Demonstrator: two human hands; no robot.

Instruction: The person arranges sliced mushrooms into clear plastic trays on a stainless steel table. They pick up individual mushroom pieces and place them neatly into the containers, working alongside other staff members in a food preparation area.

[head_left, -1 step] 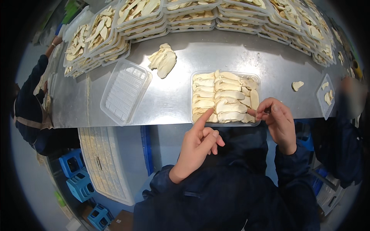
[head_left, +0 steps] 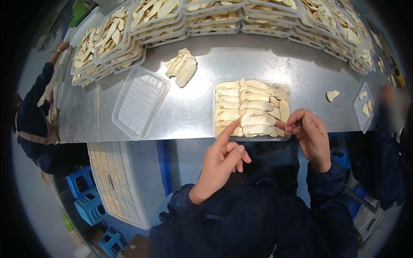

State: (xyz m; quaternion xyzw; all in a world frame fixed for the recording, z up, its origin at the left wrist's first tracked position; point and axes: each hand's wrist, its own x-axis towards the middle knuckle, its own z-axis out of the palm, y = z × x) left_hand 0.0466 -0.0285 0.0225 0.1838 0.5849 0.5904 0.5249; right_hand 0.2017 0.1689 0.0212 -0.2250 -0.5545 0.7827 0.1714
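Note:
A clear plastic tray [head_left: 287, 94] holds pale mushroom slices [head_left: 254, 116] laid in columns. My left hand [head_left: 221, 167] is open, its index finger extended to the slices at the tray's lower left and its other fingers loosely bent. My right hand [head_left: 310, 139] is curled at the lower right corner, fingertips against the slices; whatever is between them is hidden. A pile of slices [head_left: 180, 69] lies above and left of the tray, and a single small slice [head_left: 331, 95] to its right.
Stacked trays of slices [head_left: 213, 17] line the back of the steel table [head_left: 189, 116]. An unfilled tray [head_left: 137, 103] is at left, a lid with pieces [head_left: 360, 107] at right. Co-workers [head_left: 34, 124] flank me. Blue stools [head_left: 88, 206] and a large pale container [head_left: 116, 185] are below.

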